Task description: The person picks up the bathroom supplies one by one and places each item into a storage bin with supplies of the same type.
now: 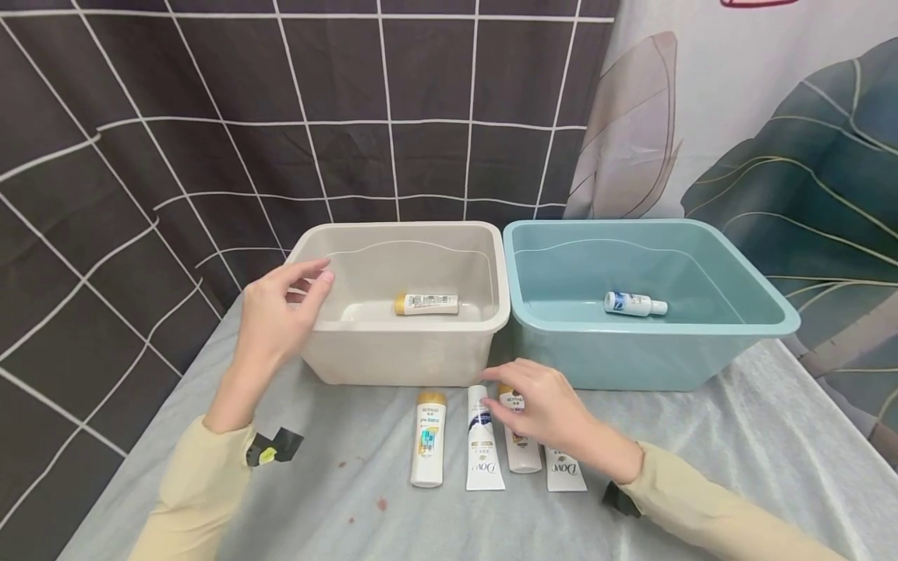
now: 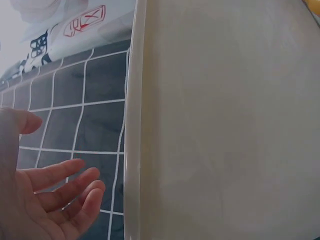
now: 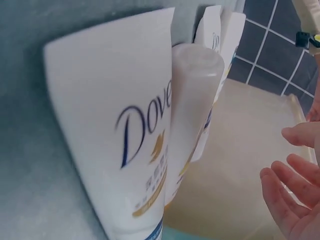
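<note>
My left hand (image 1: 281,315) hovers at the left rim of the beige bin (image 1: 393,358), fingers loosely bent around nothing. Over the row of toiletries, my right hand (image 1: 550,405) reaches in with thumb and fingers apart; the right wrist view shows its fingers (image 3: 280,200) touching none of them. On the cloth, from left, lie a gold-capped white bottle (image 1: 428,444), a white Dove tube (image 1: 484,448), another gold-capped bottle (image 1: 522,448) and a second Dove tube (image 1: 565,474). My right hand partly hides the last two.
Inside the beige bin lies a gold-capped bottle (image 1: 431,305). The blue bin (image 1: 610,362) beside it holds a small white-and-blue container (image 1: 631,304). Behind the bins hangs a dark grid-patterned cloth (image 1: 428,164). Grey cloth (image 1: 330,506) covers the table.
</note>
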A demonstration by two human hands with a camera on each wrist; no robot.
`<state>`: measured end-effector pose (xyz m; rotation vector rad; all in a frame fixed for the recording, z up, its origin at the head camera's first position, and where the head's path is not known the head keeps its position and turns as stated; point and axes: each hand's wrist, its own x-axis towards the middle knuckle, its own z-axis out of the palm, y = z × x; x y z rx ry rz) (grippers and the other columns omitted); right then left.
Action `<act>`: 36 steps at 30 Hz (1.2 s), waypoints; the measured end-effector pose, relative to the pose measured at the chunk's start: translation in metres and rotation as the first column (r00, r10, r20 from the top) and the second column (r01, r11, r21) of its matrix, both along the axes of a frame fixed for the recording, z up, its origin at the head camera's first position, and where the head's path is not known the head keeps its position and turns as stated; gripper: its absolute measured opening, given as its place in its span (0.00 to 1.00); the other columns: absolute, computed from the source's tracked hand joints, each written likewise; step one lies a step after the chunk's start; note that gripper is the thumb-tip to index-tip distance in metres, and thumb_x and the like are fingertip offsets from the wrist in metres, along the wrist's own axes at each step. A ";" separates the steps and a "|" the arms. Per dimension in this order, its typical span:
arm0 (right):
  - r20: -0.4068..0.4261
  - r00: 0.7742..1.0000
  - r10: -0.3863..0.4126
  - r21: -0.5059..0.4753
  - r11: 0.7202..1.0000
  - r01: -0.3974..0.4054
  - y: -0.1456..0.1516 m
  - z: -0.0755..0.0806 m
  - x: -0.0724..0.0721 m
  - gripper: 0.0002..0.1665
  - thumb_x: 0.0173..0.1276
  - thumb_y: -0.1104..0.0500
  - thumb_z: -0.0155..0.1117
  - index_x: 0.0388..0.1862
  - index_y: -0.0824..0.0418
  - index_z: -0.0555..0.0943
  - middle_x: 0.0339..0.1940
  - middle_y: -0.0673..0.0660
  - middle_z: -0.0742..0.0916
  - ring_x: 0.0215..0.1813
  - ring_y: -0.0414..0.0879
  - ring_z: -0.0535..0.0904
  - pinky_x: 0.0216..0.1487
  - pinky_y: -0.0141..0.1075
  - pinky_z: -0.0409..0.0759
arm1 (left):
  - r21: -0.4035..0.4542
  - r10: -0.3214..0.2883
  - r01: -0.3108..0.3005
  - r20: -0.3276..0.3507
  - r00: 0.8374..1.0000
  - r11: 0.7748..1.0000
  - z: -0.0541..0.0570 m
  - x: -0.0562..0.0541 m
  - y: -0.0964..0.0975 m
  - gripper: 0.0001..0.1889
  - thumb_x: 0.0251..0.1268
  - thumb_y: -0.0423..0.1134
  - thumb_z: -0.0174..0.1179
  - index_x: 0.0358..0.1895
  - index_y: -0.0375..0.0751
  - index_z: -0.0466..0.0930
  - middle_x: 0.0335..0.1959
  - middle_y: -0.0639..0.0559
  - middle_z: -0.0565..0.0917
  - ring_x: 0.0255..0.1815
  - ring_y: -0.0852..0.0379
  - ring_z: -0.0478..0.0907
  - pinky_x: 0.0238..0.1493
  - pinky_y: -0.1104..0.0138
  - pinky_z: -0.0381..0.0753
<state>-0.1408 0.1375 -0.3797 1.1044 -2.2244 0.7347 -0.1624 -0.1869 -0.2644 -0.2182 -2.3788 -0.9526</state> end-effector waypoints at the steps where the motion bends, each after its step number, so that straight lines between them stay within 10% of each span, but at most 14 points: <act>1: 0.007 1.000 -0.002 0.005 1.000 0.002 -0.002 0.000 0.000 0.19 0.49 0.61 0.75 0.43 0.57 0.83 0.36 0.48 0.88 0.35 0.41 0.83 0.34 0.33 0.81 | -0.003 0.012 -0.012 0.002 1.000 1.000 0.001 0.000 -0.001 0.17 0.68 0.44 0.54 0.53 0.39 0.83 0.43 0.40 0.86 0.40 0.49 0.82 0.37 0.89 0.69; 14: 0.407 0.911 -0.060 0.025 0.998 0.054 -0.016 0.004 0.004 0.24 0.52 0.59 0.77 0.47 0.62 0.81 0.35 0.55 0.85 0.31 0.45 0.80 0.32 0.31 0.82 | -0.068 0.027 -0.016 0.159 0.987 0.998 0.005 -0.009 -0.025 0.20 0.69 0.46 0.54 0.57 0.38 0.79 0.44 0.40 0.86 0.43 0.46 0.82 0.37 0.79 0.72; 26: 0.815 0.579 -0.007 -0.061 0.993 0.098 -0.022 0.000 -0.014 0.27 0.56 0.53 0.72 0.52 0.65 0.80 0.37 0.54 0.87 0.34 0.38 0.82 0.34 0.28 0.80 | -0.076 0.051 -0.031 0.267 0.962 0.997 0.005 -0.021 -0.044 0.24 0.70 0.48 0.51 0.62 0.37 0.75 0.49 0.36 0.83 0.49 0.42 0.80 0.41 0.66 0.74; 31: 0.871 0.491 0.025 -0.084 0.992 0.098 -0.025 -0.002 -0.018 0.27 0.57 0.53 0.72 0.51 0.67 0.80 0.36 0.54 0.87 0.35 0.39 0.83 0.36 0.29 0.81 | -0.083 0.040 -0.018 0.278 0.960 0.996 0.004 -0.025 -0.050 0.23 0.70 0.45 0.52 0.62 0.36 0.74 0.50 0.36 0.83 0.49 0.41 0.81 0.34 0.78 0.71; 36: 0.891 0.452 0.035 -0.077 0.994 0.076 -0.031 -0.002 -0.019 0.32 0.56 0.52 0.71 0.55 0.69 0.77 0.36 0.55 0.87 0.35 0.39 0.84 0.37 0.30 0.82 | -0.090 0.046 -0.022 0.269 0.962 0.996 0.005 -0.029 -0.056 0.24 0.69 0.46 0.52 0.62 0.35 0.74 0.50 0.35 0.84 0.44 0.46 0.83 0.27 0.86 0.68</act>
